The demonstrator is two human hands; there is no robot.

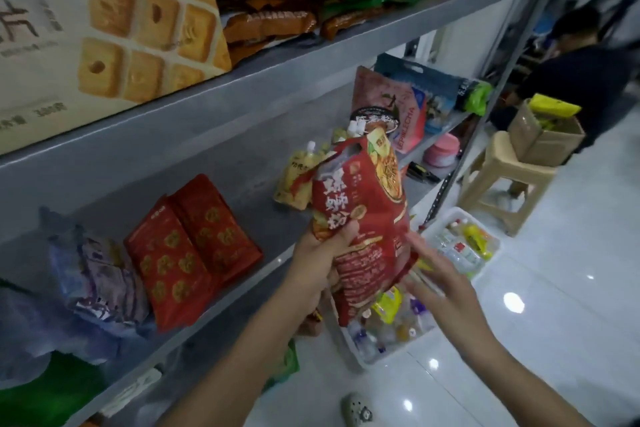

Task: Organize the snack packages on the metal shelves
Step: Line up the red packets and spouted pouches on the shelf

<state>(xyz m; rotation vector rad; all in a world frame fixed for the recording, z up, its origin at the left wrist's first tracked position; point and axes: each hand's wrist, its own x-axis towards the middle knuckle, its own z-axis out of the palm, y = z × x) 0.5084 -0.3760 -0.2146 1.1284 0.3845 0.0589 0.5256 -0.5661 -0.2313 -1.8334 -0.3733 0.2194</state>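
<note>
**Red noodle bag held before the middle shelf**

My left grip curls round the lower left side of the red noodle bag, holding it upright in the air just in front of the middle shelf. My right grip is spread, fingers straight, at the bag's lower right edge; blur hides whether it touches.

- The left hand gripped a tall red snack package by its left edge, holding it upright in front of the metal shelves.
- The right hand, fingers straight, was at the package's lower right side.
- Two red packs lay on the middle shelf.
- A white bin of small bottles sat on the floor.
</note>
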